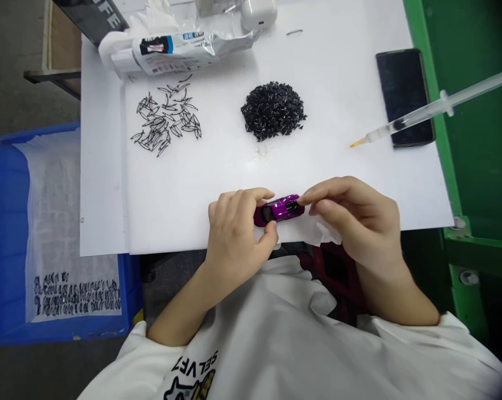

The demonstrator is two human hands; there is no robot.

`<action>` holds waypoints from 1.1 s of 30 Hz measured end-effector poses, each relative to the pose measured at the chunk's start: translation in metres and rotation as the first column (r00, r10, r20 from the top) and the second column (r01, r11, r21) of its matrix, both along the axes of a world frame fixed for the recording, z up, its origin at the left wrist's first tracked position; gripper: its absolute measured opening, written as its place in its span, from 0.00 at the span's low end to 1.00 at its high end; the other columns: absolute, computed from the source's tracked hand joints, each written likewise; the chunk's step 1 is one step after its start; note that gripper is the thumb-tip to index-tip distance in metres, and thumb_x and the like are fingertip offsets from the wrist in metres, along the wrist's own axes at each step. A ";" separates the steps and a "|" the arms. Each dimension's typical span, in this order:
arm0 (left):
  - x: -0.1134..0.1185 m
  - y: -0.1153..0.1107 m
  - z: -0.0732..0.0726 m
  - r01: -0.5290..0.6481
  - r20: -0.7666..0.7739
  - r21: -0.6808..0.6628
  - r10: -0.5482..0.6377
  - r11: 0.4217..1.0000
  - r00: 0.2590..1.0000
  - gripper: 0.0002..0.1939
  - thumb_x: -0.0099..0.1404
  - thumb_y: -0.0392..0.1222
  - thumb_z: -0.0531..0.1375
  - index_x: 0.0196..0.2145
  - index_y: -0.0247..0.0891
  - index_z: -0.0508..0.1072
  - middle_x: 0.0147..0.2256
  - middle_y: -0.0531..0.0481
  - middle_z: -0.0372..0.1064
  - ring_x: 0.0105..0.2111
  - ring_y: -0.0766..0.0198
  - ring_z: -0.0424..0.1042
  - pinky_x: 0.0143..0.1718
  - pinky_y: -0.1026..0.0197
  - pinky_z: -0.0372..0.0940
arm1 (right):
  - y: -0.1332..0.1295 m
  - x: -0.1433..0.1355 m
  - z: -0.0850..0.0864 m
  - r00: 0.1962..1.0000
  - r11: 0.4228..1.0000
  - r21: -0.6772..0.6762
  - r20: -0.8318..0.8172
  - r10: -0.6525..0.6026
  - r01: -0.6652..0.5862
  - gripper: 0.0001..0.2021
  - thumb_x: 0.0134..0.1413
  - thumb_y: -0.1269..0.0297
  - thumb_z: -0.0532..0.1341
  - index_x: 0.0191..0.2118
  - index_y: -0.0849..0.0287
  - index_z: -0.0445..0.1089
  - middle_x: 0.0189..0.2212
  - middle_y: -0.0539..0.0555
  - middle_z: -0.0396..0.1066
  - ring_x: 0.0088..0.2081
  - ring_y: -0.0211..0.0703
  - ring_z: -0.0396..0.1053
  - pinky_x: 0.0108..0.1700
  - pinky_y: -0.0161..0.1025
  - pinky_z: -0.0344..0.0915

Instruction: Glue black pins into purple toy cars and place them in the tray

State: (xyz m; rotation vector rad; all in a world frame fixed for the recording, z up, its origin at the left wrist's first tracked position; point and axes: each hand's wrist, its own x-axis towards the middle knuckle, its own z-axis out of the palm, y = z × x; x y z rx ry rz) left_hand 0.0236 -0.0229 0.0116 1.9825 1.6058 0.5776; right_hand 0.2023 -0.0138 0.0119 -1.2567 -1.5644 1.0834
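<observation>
A small purple toy car (281, 209) with a black rear section lies near the front edge of the white work surface. My left hand (239, 230) holds its left end between thumb and fingers. At the car's right end, my right hand (354, 216) touches the black rear part with the index fingertip, thumb close beneath it; whether a tiny part sits between them is hidden. Beyond the car rests a heap of small black pieces (273, 111). To the left are scattered thin black loop-shaped parts (163, 119).
At right, a syringe (401, 123) with an orange tip lies across a black phone (407, 94). A silver pouch (192, 50) and a white case (259, 14) stand at the back. A blue bin (9, 233) with rows of dark parts sits lower left.
</observation>
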 end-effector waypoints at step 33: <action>-0.021 0.006 -0.020 -0.024 0.296 0.039 0.012 0.999 0.955 0.25 0.60 0.56 0.53 0.52 0.44 0.63 0.49 0.46 0.68 0.47 0.49 0.67 0.50 0.43 0.59 | -0.071 0.056 0.072 0.819 0.966 0.242 0.570 -0.064 -0.093 0.10 0.57 0.66 0.57 0.45 0.58 0.63 0.40 0.54 0.71 0.41 0.40 0.68 0.44 0.40 0.65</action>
